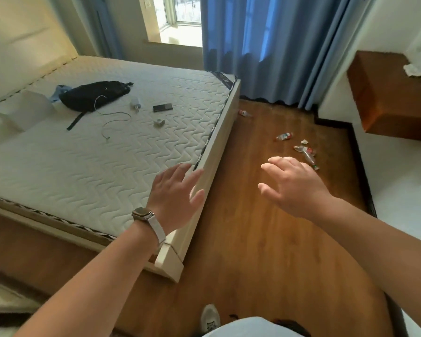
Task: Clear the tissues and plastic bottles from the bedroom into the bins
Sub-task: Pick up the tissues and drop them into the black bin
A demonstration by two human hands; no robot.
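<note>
Left hand and right hand, grip slack, empty, bed at left, plastic bottles on floor ahead

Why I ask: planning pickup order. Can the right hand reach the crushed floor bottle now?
Probably not yet: the right hand is open and unobstructed, but the crushed bottle lies farther ahead.

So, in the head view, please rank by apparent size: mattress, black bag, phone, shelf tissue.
Largest: mattress.
Then black bag.
The phone and tissue look about alike; the tissue is farther away, so I leave them unranked.
</note>
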